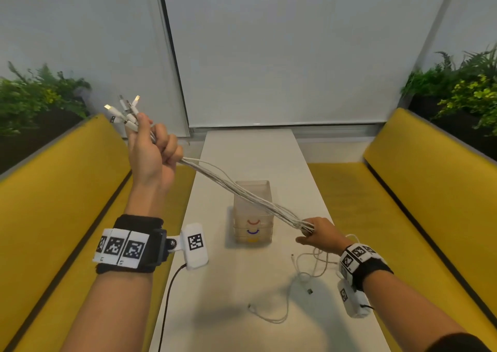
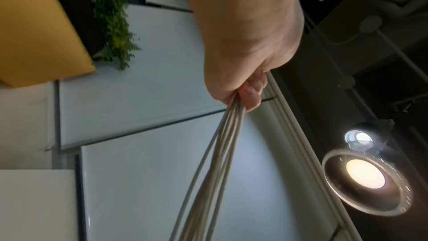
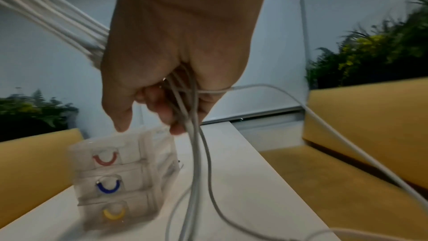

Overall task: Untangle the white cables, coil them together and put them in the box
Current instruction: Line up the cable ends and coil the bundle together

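overhead, left hand (image 1: 150,152) and right hand (image 1: 320,233) both grip taut white cables (image 1: 242,190).

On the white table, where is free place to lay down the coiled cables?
Free: the table behind the box, and the near-left part beside the black cord. Crowded: near right, where loose cable ends lie under the right hand.

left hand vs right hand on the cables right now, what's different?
Height: the left hand is raised well above the table; the right hand sits low, near the clear box.
What they hold: the left hand grips the white cables just below the bunched plugs; the right hand holds them further along, with loose ends trailing onto the table.
Shared: both hands curl around the same bundle, stretched taut between them.
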Action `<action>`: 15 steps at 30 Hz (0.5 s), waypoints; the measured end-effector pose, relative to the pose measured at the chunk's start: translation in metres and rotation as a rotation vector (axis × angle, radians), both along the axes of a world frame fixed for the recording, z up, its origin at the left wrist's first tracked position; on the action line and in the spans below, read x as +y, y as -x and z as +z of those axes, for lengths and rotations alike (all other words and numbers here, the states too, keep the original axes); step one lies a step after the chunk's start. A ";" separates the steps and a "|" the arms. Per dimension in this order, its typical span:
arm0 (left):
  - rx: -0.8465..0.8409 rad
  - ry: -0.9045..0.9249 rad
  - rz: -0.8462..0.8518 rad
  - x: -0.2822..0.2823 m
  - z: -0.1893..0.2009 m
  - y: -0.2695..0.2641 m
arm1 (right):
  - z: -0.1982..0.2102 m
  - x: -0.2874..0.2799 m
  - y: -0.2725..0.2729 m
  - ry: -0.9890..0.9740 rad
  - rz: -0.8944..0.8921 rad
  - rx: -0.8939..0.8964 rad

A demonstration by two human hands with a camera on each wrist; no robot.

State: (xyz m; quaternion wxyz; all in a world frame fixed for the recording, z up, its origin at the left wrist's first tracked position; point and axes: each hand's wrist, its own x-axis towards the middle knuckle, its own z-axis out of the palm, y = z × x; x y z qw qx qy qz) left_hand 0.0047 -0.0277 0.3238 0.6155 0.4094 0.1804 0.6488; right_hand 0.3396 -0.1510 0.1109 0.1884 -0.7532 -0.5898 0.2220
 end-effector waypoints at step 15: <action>0.041 0.030 0.010 0.021 -0.016 0.020 | -0.030 -0.022 -0.022 0.071 -0.014 -0.031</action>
